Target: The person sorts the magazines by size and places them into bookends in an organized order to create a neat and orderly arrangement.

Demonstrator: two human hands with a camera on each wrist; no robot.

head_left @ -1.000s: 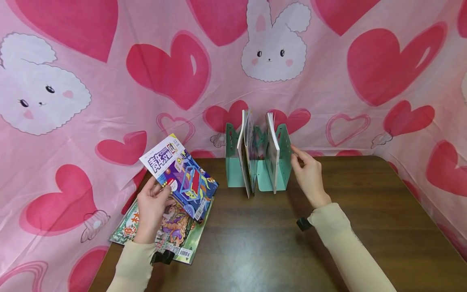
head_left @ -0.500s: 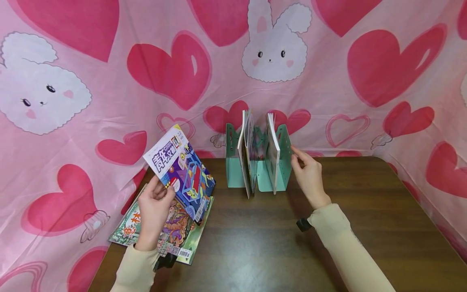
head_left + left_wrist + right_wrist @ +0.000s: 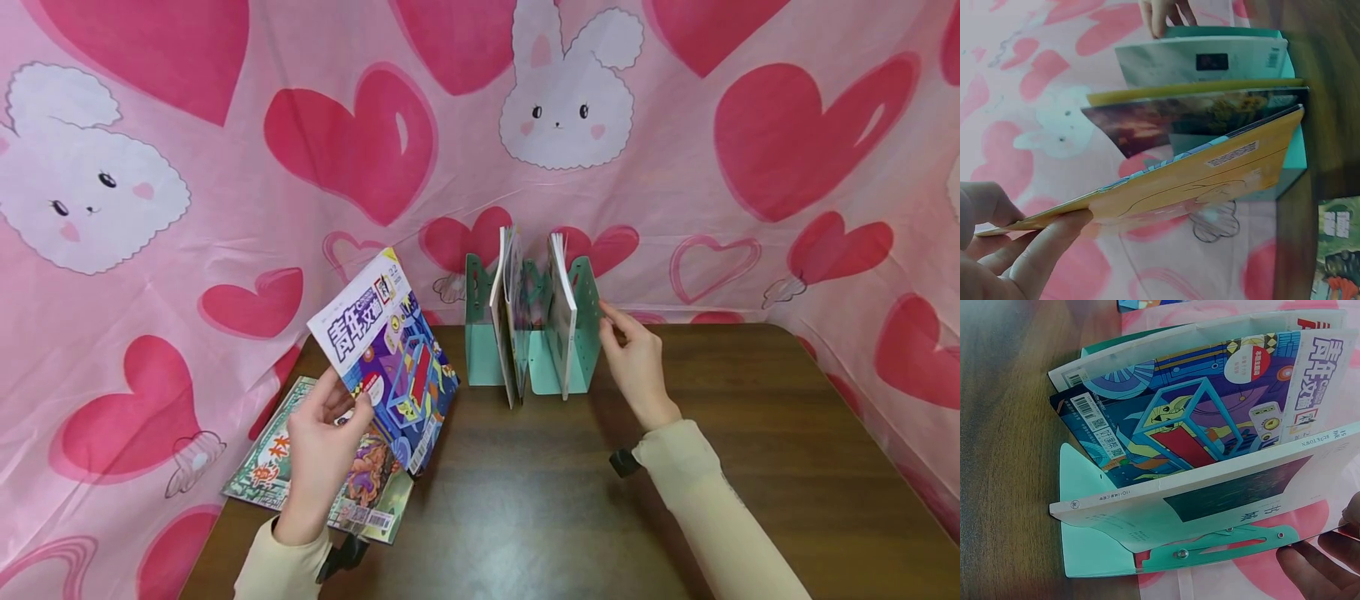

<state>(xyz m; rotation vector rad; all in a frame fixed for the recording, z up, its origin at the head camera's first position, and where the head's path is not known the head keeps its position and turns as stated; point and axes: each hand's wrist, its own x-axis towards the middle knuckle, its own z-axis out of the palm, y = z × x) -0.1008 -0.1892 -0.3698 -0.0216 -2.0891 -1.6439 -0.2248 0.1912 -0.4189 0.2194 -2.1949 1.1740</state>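
Left hand (image 3: 326,446): closed in a pinch on the purple magazine (image 3: 408,367), thumb on the front cover and fingers behind, at the left edge. The purple magazine is held tilted above the left part of the table (image 3: 540,500); its back cover (seen from the left wrist) is yellow-orange. Below it, a green magazine (image 3: 258,468) lies flat by the table's left edge, partly hidden. Right hand (image 3: 633,362): fingertips touching the rear of the right panel of a green rack (image 3: 483,354); whether they pinch it or only rest there cannot be told. The rack stands near the middle of the table's far edge. Within it, a white magazine (image 3: 1247,490) stands upright beside the right panel; farther left stands a second purple magazine (image 3: 1166,406), its cover similarly patterned. Beyond the far edge hangs a pink cloth (image 3: 465,150) with hearts and rabbit faces.
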